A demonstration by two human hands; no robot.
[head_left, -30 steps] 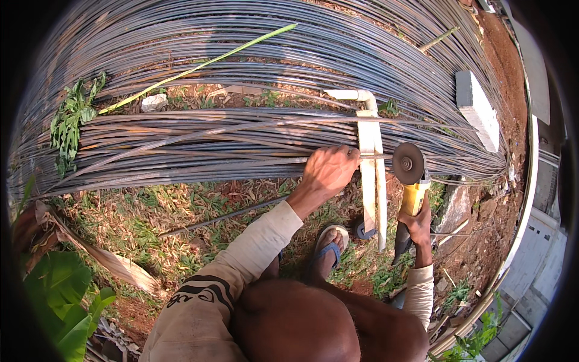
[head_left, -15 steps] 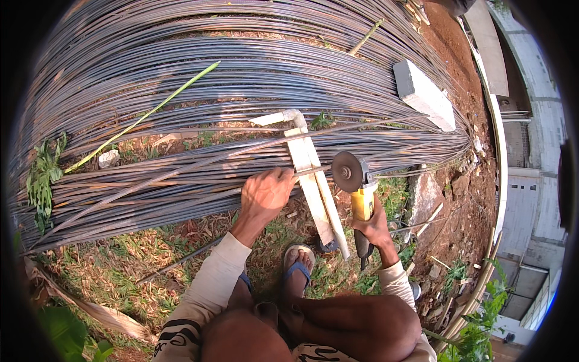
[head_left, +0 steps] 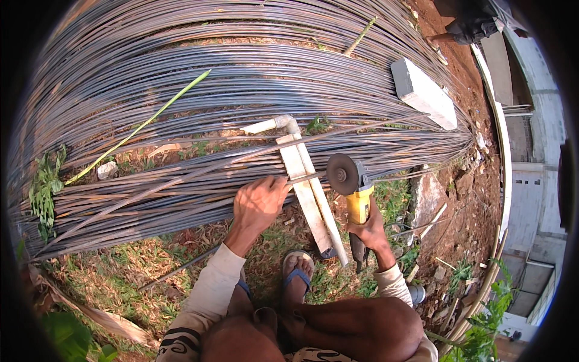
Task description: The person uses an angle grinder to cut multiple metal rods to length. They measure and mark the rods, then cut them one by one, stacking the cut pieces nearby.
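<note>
My left hand is closed around a thin steel rebar, which crosses over a pale wooden board. The handle of a yellow and black angle grinder is in my right hand. Its dark round cutting disc stands upright across the line of the rebar, just right of the board. Whether disc and rebar touch, I cannot tell; no sparks show. Alongside the board runs a pale pipe with an elbow at its far end.
Long bundles of rebar spread across the ground ahead, gathering at the right. A white block lies on them. A green stalk crosses the bars at left. My sandalled foot is below the board. Another person's dark clothing shows at upper right.
The whole view has shifted slightly, and more of the other person shows at upper right. Both hands keep their grips; the grinder stays beside the board.
</note>
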